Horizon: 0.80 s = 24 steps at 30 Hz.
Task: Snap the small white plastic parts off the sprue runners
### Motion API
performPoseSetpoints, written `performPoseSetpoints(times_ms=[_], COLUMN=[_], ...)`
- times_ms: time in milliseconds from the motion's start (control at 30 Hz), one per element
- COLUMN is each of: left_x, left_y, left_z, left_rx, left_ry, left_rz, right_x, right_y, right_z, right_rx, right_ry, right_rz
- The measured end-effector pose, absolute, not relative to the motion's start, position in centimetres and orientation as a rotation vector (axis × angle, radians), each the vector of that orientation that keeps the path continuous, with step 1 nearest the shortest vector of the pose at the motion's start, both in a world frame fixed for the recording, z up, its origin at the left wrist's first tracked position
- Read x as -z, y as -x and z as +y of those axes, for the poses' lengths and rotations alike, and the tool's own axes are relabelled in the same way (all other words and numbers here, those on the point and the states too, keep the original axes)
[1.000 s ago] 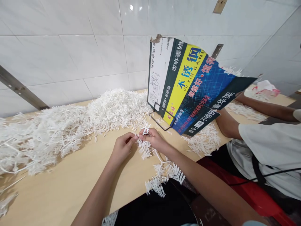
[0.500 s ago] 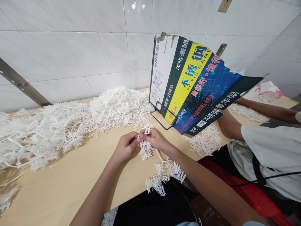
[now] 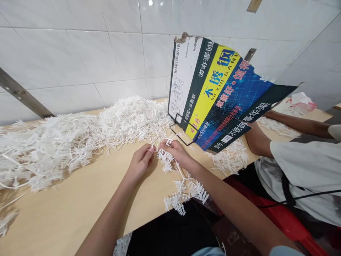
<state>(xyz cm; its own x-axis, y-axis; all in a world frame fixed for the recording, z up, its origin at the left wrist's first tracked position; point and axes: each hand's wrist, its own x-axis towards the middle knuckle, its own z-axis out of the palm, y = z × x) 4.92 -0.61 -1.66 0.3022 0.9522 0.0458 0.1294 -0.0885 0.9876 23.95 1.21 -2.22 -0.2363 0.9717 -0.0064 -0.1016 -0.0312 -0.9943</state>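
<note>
My right hand (image 3: 174, 152) is closed around a white, branched plastic sprue (image 3: 181, 183), with many thin prongs. Its stem and lower clusters hang below the hand, over the table's front edge; a few prongs stick up past the fingers. Just to the left, my left hand (image 3: 141, 157) is pinched, thumb against forefinger, with a tiny white piece (image 3: 152, 145) showing at the tips. A small gap separates the two hands. Behind them lies a long heap of loose white pieces (image 3: 135, 119).
A printed cardboard sheet (image 3: 213, 92) stands upright in a black wire stand (image 3: 183, 137). More white pieces (image 3: 231, 156) lie beyond it, near a co-worker's arm (image 3: 257, 140). Larger white sprues (image 3: 39, 156) are piled at left, against the tiled wall (image 3: 80, 57).
My left hand has drawn a little to the left, away from my right hand, which still holds the sprue. The whole view has shifted slightly.
</note>
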Motion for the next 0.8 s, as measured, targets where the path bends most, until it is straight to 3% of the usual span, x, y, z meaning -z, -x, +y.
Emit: performPoseSetpoints(times_ms=[233, 500, 800], left_x=[1.9, 1.0, 1.3], left_y=[-4.9, -5.3, -4.0], left_z=[-0.1, -0.1, -0.2], left_rx=[-0.891, -0.845, -1.048], left_ry=[-1.781, -1.695, -1.385], left_rz=[1.069, 0.674, 0.792], right_x=[3.0, 2.5, 1.4], right_y=[-23.5, -25.3, -26.2], right_z=[1.6, 2.1, 4.3], right_rx=[-1.381, -1.833, -1.995], right_ry=[0.974, 0.736, 0.833], right_rz=[-1.471, -1.490, -1.423])
